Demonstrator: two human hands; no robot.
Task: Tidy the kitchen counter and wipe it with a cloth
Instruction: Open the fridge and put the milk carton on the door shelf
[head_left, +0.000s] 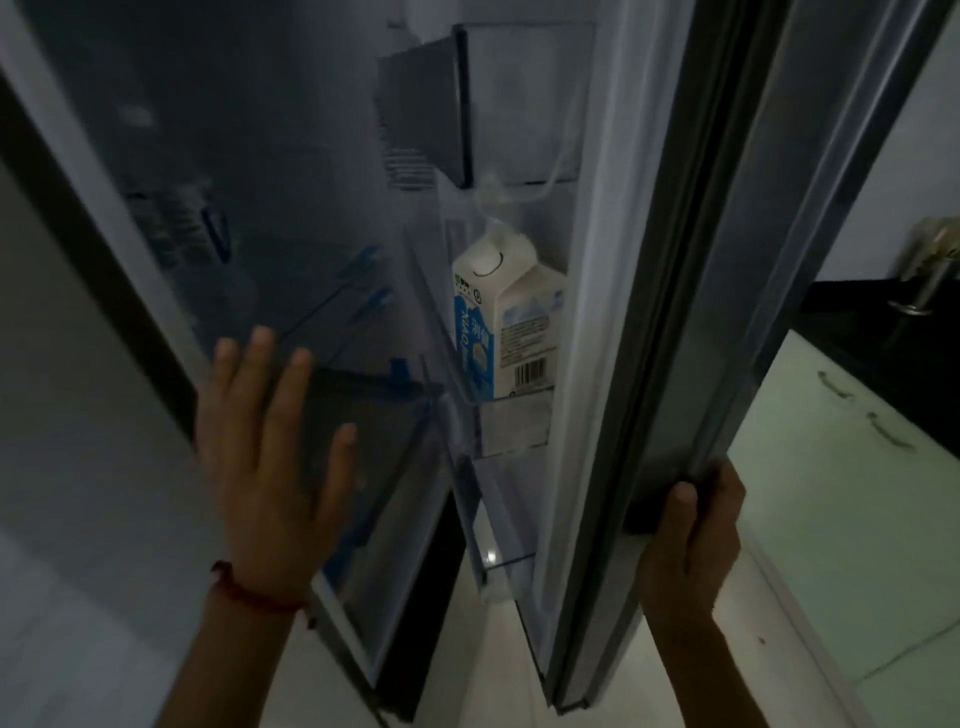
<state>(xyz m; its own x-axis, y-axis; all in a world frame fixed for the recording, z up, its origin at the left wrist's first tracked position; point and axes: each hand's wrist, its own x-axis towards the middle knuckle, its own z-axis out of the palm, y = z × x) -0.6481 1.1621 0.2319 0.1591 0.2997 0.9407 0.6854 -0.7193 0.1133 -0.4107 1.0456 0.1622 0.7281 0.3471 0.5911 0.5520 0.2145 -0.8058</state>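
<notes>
Right hand (693, 535) grips the fridge door (727, 260) edge, left hand (270, 447) spread flat, holding nothing. Milk carton (506, 317) sits in the door shelf between them. Swing it shut carelessly and those fingers could get pinched.

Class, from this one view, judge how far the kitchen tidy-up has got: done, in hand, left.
Done: a milk carton stands in the fridge door shelf. In hand: the right hand grips the door's edge; the left hand is spread open near the fridge. Left: the dark counter is barely in view, and no cloth shows, so wiping looks not yet begun.
</notes>
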